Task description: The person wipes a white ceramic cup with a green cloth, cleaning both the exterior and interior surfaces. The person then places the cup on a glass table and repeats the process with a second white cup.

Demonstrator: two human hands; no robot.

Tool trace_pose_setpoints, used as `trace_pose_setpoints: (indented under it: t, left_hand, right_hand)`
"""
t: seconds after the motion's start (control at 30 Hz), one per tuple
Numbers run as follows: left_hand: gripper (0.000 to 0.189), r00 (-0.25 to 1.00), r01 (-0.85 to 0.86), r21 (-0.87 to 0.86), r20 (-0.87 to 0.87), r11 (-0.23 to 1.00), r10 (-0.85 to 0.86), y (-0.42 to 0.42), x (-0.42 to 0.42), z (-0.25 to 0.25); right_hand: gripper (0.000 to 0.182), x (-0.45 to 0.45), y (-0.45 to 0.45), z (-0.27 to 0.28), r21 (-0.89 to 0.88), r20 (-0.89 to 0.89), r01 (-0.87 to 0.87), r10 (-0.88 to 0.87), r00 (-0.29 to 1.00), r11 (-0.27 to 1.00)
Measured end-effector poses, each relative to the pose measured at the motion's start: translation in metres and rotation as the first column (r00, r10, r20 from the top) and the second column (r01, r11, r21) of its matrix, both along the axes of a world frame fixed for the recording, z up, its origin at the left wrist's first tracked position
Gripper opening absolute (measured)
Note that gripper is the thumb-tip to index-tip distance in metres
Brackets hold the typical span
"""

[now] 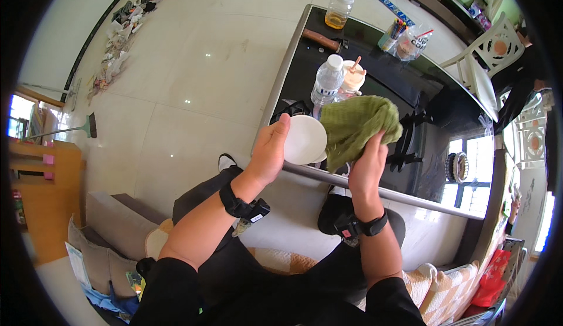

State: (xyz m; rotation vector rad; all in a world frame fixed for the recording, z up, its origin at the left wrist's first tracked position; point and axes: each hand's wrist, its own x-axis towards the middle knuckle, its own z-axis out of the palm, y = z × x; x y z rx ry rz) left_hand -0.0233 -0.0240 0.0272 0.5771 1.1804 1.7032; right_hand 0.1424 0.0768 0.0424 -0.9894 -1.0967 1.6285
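Note:
My left hand [269,150] grips the left rim of a round white dish [305,139], its thumb on top, above the near left corner of a black glass-topped table [396,159]. My right hand [370,163] holds a bunched green cloth [360,126] just right of the dish. Whether the cloth touches the dish is hard to tell. A small white part shows under the dish's lower right edge; what it belongs to is unclear. Behind the cloth stand a clear plastic bottle with a white cap [327,79] and a lidded cup with a straw [353,76].
At the table's far end are a jar of amber liquid [339,9], a brown-handled tool [322,39], coloured pens [395,33] and a bagged cup [411,44]. A round coaster-like item [457,167] lies right. White chairs [488,57], a broom [90,126] and a litter pile [116,46] surround.

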Motion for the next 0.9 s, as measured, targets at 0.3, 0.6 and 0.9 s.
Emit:
trace_pose_setpoints:
  t: [0.3, 0.6, 0.9]
  left_hand:
    - [0.088, 0.957, 0.042, -0.008, -0.286, 0.999, -0.042, -0.005, -0.004, -0.012]
    - [0.041, 0.926, 0.267, -0.106, -0.247, 0.958, -0.286, -0.005, 0.006, 0.001]
    - [0.042, 0.920, 0.374, 0.051, -0.146, 0.926, -0.364, -0.001, 0.007, 0.011]
  right_hand:
    - [0.042, -0.021, -0.025, 0.008, 0.271, 0.407, -0.533, 0.406, 0.818, 0.801]
    - [0.016, -0.017, -0.020, 0.000, 0.339, 0.436, -0.273, 0.106, 0.894, 0.900]
    - [0.021, -0.016, -0.020, 0.001, 0.342, 0.280, -0.012, -0.090, 0.956, 0.940]
